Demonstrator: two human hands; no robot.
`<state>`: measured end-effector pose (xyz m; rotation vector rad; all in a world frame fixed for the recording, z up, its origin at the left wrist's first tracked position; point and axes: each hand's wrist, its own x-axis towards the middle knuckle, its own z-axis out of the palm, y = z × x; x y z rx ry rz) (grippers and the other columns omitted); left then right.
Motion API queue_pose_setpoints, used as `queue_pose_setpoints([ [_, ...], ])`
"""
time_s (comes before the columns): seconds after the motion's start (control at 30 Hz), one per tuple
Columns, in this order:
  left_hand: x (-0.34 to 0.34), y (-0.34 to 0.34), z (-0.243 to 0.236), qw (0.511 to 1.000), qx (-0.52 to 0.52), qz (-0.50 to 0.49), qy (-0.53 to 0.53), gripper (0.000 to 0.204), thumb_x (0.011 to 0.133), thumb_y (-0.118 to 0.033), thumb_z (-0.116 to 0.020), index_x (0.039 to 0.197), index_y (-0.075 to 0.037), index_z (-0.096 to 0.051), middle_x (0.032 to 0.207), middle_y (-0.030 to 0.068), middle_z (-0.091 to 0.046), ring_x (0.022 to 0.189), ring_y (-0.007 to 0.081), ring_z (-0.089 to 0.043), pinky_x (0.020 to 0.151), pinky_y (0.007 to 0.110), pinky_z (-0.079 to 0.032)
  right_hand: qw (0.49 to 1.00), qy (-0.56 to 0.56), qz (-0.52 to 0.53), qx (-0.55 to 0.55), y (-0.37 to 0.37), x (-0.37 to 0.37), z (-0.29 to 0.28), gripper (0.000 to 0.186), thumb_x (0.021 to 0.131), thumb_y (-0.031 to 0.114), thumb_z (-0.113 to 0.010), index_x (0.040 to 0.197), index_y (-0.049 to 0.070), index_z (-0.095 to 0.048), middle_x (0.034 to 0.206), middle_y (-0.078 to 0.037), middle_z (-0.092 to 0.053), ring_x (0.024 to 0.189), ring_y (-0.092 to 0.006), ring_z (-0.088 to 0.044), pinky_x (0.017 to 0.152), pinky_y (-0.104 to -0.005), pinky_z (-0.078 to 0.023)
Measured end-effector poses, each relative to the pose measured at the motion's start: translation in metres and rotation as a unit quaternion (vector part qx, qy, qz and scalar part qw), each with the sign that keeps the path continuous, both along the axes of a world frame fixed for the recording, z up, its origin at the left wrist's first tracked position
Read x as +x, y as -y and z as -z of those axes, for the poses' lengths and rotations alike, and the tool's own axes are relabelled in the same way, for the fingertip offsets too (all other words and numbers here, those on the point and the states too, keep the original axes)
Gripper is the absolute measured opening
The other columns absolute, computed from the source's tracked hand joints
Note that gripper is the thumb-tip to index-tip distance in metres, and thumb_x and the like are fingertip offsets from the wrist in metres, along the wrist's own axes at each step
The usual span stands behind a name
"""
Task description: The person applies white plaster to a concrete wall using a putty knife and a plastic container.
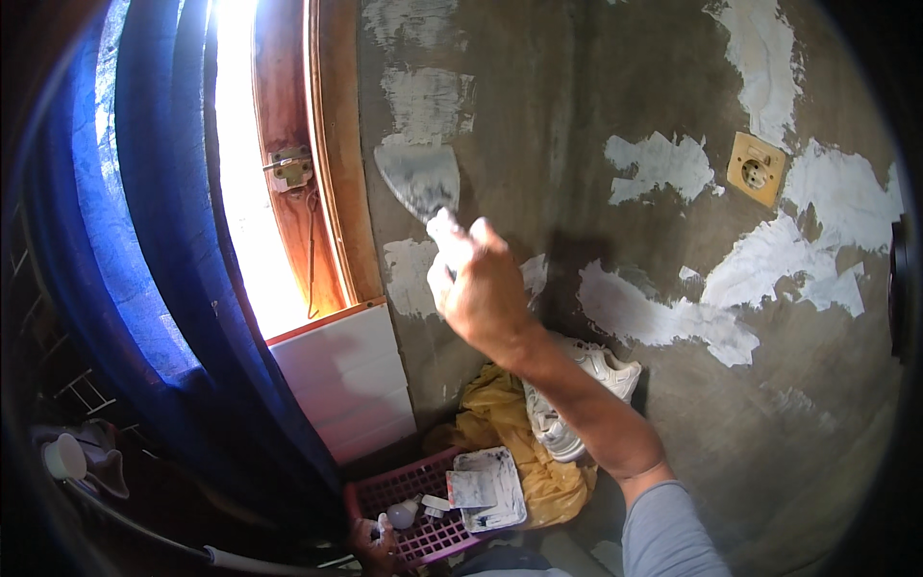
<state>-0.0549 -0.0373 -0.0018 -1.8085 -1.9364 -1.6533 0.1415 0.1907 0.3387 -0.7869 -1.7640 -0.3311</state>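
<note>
My right hand (pixel 484 287) grips the handle of a putty knife (pixel 420 178). Its wide blade, smeared with grey-white paste, lies at the wall (pixel 538 106) just right of the wooden frame, below a white patch (pixel 428 104). The fingers have white paste on them. Low in the picture, my left hand (pixel 375 543) is in shadow by a pink plastic basket (pixel 361 495). Its fingers look curled, with white on the thumb, and what they hold cannot be made out. In the basket are a paste-smeared white tray (pixel 508 490), a flat scraper-like piece (pixel 471 489) and a light bulb (pixel 404 514).
A yellow wall socket (pixel 756 169) sits among white patches (pixel 663 163) on the right. Below my right forearm are white sneakers (pixel 558 423) and a yellow plastic bag (pixel 567 490). Blue curtains (pixel 159 240) hang left of the wooden window frame (pixel 336 163), above white tiles (pixel 346 370).
</note>
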Motion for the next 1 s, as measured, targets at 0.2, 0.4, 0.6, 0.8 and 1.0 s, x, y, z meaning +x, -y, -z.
queue_pose_setpoints([
  [0.2,-0.002,-0.005,-0.009,1.000,0.006,-0.024,-0.020,0.036,0.082,-0.005,-0.066,0.057,-0.002,-0.041,0.131,0.0181,-0.055,0.045,0.0129,-0.039,0.041,0.029,-0.036,0.999,-0.037,-0.027,0.003,0.017,0.007,0.005,0.036,0.076,0.002,-0.061,0.112,-0.003,-0.060,0.076,-0.019,-0.054,0.064,-0.0335,-0.056,0.061,-0.0407,-0.048],
  [0.4,-0.029,0.002,0.081,0.982,-0.112,-0.038,0.150,0.028,0.081,-0.001,-0.064,0.061,0.000,-0.045,0.132,0.0197,-0.054,0.044,0.0107,-0.037,0.042,0.028,-0.035,0.986,-0.127,0.010,0.109,-0.014,-0.018,-0.065,0.039,0.078,0.005,-0.063,0.117,0.002,-0.061,0.083,-0.014,-0.056,0.067,-0.0317,-0.059,0.059,-0.0398,-0.049],
  [0.6,-0.005,-0.006,0.001,0.996,0.068,0.014,-0.060,0.026,0.081,0.000,-0.063,0.062,0.000,-0.046,0.132,0.0205,-0.054,0.045,0.0115,-0.037,0.044,0.027,-0.036,0.996,-0.071,-0.026,0.057,-0.057,-0.044,-0.034,0.047,0.083,0.007,-0.057,0.129,-0.003,-0.048,0.095,-0.020,-0.051,0.067,-0.0331,-0.060,0.057,-0.0415,-0.052],
  [0.8,-0.012,-0.012,0.014,0.988,0.133,0.029,-0.069,0.026,0.081,0.000,-0.063,0.061,0.000,-0.046,0.132,0.0211,-0.053,0.046,0.0121,-0.037,0.045,0.027,-0.037,0.996,-0.049,-0.036,0.070,-0.017,-0.011,-0.007,0.042,0.074,-0.001,-0.062,0.116,-0.003,-0.060,0.079,-0.016,-0.057,0.059,-0.0287,-0.056,0.055,-0.0359,-0.047],
  [1.0,-0.005,-0.011,0.005,0.999,0.042,0.009,0.004,0.028,0.082,0.001,-0.063,0.060,0.001,-0.046,0.132,0.0202,-0.054,0.045,0.0123,-0.037,0.044,0.027,-0.037,0.983,-0.039,0.028,0.178,-0.025,0.010,-0.106,0.033,0.075,0.006,-0.064,0.107,-0.005,-0.064,0.074,-0.020,-0.061,0.063,-0.0318,-0.058,0.063,-0.0394,-0.050],
])
